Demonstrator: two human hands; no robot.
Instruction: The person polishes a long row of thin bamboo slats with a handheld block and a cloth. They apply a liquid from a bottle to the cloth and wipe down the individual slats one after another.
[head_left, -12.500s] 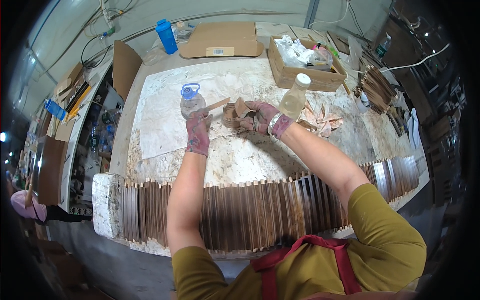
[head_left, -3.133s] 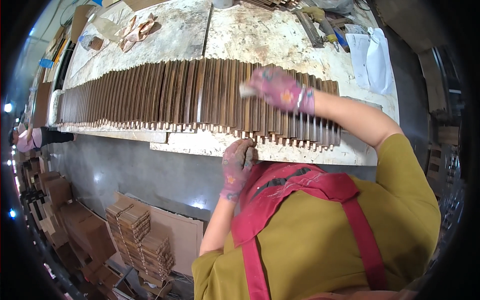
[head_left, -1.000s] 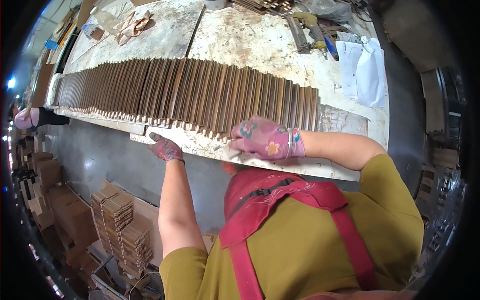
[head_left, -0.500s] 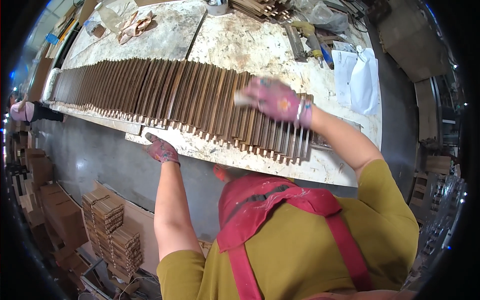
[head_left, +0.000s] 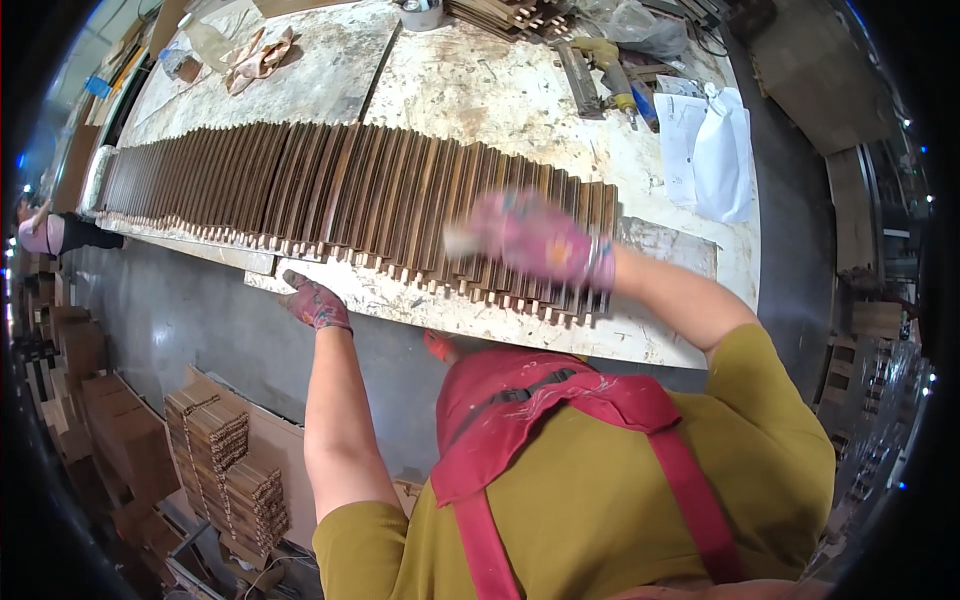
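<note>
A long row of dark brown wooden strips (head_left: 370, 190) lies side by side on the worktable, with pale pegs at their near ends. Over the right part of the row is my right hand (head_left: 535, 235), gloved in patterned pink and blurred by motion. Its fingers are closed on a small pale block (head_left: 462, 241), too smeared to make out its kind. My left hand (head_left: 318, 303), in a similar glove, rests at the table's near edge beside the strips, thumb and fingers apart. It holds nothing that I can see.
The whitish, stained worktable (head_left: 480, 75) carries a drill-like yellow tool (head_left: 618, 85), white paper sheets (head_left: 722, 155), a crumpled cloth (head_left: 262, 60) and more strips (head_left: 505, 18) at the back. Bundled wood stacks (head_left: 215, 440) stand lower left. Another person (head_left: 50, 235) is at far left.
My right hand has moved left and nearer to me across the strips, with the pale block in it. My left hand stays at the table edge.
</note>
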